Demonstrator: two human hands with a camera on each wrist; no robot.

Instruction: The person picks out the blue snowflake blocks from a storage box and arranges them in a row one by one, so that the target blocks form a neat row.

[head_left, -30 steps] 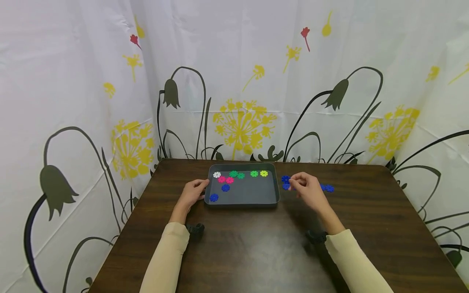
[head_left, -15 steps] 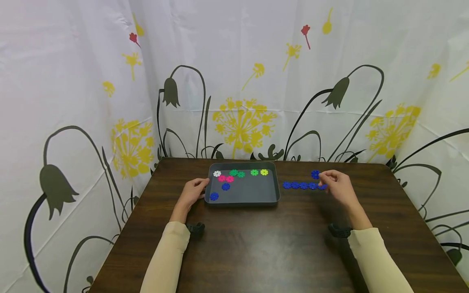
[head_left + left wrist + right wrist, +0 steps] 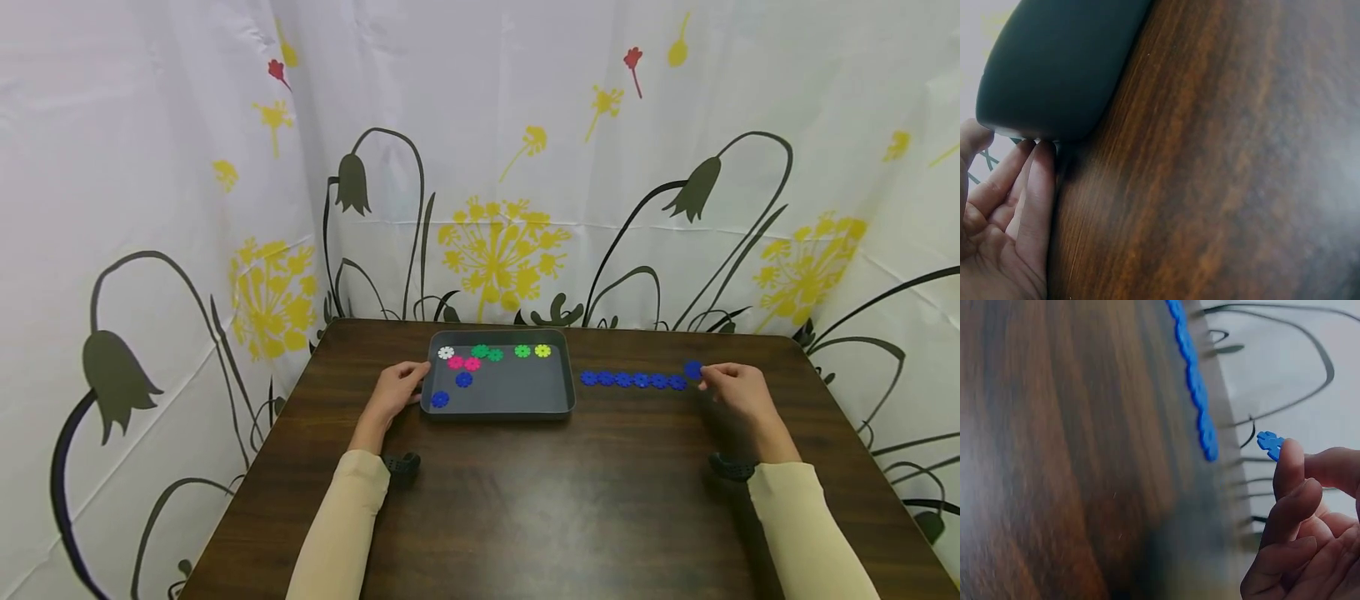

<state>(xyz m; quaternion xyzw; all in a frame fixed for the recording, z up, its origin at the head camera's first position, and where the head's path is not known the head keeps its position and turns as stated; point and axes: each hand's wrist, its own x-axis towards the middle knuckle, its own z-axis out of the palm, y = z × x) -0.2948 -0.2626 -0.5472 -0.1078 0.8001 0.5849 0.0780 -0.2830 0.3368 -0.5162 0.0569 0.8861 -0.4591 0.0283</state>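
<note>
My right hand (image 3: 738, 390) pinches a blue flower-shaped disc (image 3: 693, 369) between thumb and fingertips, raised above the table; the right wrist view shows the blue disc (image 3: 1269, 444) poking out past the fingertips. To its left lies a straight row of several blue flower-shaped discs (image 3: 641, 380). At the left end of a dark grey tray (image 3: 498, 417), my left hand (image 3: 393, 392) grips the rim. In the left wrist view the fingertips (image 3: 1040, 150) meet the outside of the tray wall (image 3: 1060, 75), with the thumb at the rim.
Inside the tray lie two blue discs (image 3: 464, 380), two pink discs (image 3: 456, 362), several green ones (image 3: 522, 352), a white disc (image 3: 446, 353) and a yellow disc (image 3: 542, 351). A flower-printed curtain (image 3: 495, 167) hangs behind the brown wooden table (image 3: 570, 500).
My right hand has moved right along the row, carrying the blue disc past the row's right end. More of the row shows now. The left hand stays at the tray.
</note>
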